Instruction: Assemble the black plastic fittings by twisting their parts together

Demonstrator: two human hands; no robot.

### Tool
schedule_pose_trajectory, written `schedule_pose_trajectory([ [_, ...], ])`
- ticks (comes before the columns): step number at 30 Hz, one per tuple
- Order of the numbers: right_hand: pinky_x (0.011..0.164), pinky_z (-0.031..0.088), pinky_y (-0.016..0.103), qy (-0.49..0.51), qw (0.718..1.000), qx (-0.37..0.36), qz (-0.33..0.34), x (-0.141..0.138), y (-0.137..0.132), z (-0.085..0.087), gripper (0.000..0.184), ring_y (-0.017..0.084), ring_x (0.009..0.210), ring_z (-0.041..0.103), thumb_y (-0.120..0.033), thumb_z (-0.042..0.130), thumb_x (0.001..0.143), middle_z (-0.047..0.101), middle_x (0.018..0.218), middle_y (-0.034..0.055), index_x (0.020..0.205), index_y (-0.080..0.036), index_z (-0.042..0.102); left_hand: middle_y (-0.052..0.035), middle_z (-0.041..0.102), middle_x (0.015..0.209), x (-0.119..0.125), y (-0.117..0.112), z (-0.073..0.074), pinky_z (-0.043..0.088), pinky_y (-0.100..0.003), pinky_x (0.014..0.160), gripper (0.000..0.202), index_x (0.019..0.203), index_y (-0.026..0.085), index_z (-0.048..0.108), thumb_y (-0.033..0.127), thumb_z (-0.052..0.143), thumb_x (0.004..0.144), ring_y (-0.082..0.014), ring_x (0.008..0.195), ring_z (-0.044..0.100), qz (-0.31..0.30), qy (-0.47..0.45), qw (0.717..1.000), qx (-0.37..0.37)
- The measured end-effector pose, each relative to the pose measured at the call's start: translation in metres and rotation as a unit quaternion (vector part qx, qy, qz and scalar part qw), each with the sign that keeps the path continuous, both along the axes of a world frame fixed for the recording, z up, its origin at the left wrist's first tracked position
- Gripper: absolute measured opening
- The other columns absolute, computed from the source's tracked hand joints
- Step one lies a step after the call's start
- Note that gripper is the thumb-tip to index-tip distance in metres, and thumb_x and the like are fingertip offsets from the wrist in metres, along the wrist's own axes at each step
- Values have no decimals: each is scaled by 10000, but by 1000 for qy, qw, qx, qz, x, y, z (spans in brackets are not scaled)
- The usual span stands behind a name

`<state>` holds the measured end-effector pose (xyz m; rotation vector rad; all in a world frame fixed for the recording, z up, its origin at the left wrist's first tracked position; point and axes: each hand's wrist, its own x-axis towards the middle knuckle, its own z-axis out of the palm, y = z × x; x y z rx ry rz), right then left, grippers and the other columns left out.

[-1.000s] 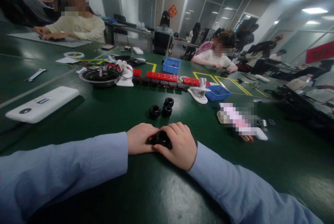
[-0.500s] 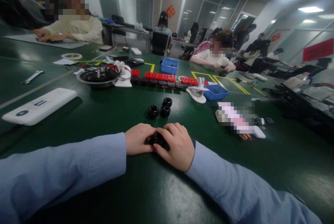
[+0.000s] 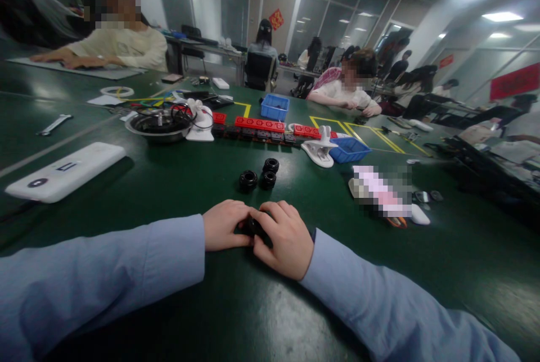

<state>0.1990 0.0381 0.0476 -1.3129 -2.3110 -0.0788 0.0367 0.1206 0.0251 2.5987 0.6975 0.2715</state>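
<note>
Close in front of me, a small black rubber tyre [image 3: 253, 227] is held between both hands. My left hand [image 3: 224, 225] has its thumb and fingers closed on its left side. My right hand [image 3: 287, 239] curls over its top and right side, hiding much of it. Just beyond my hands, a black tyre [image 3: 248, 180] lies on the green table. To its right are another tyre [image 3: 268, 180] and, behind that, a further tyre [image 3: 270, 165].
A white power bank-like device [image 3: 67, 173] lies left. Farther back are a metal bowl [image 3: 158, 136], red and black strips [image 3: 259, 124], a white clamp [image 3: 319, 151], a blue bin [image 3: 349, 150] and another blue bin [image 3: 274, 107]. Several people sit around.
My right hand's fingers have shifted slightly on the tyre, covering more of it, and the tyre has turned a little. My left hand has barely moved.
</note>
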Motion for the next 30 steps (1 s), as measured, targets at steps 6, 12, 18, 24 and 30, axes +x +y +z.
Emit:
schedule_pose_trajectory([
  [6, 755, 393, 345, 1, 1000, 0, 10, 0, 0, 0, 343, 206, 870, 448, -210, 493, 726, 557, 1011, 93, 1050, -137, 582, 1, 562, 700, -1, 1, 0, 407, -282, 663, 197, 747, 153, 553, 332, 624, 703, -159, 679, 530, -7, -3, 1000, 7],
  [12, 761, 396, 354, 4, 1000, -2, 24, 0, -1, 0, 336, 210, 879, 447, -185, 481, 698, 567, 1050, 91, 1011, -139, 597, -15, 591, 747, -1, 1, 0, 409, -297, 671, 265, 785, 155, 567, 408, 619, 729, -178, 710, 546, -13, -6, 1000, 3],
  [18, 771, 394, 353, 14, 999, 6, 36, 0, -1, -1, 355, 206, 870, 441, -152, 470, 678, 584, 1084, 78, 1004, -134, 607, -18, 592, 749, 0, 0, 1, 408, -297, 668, 281, 790, 158, 564, 430, 615, 742, -183, 713, 552, -13, -6, 1000, 10],
  [24, 747, 379, 336, 20, 998, 34, 49, 0, -1, -4, 341, 187, 846, 436, -94, 451, 686, 605, 1115, 35, 986, -149, 605, -18, 586, 727, -1, 1, 1, 400, -292, 656, 306, 768, 156, 569, 456, 624, 736, -183, 701, 552, -15, -4, 1000, 16],
  [30, 711, 361, 317, 36, 996, 53, 54, 0, 0, -6, 258, 164, 804, 430, -71, 412, 772, 634, 1081, 15, 903, -162, 615, -23, 616, 800, -1, 0, 0, 411, -306, 704, 334, 896, 174, 604, 466, 627, 736, -197, 767, 568, -10, -5, 1000, -8],
])
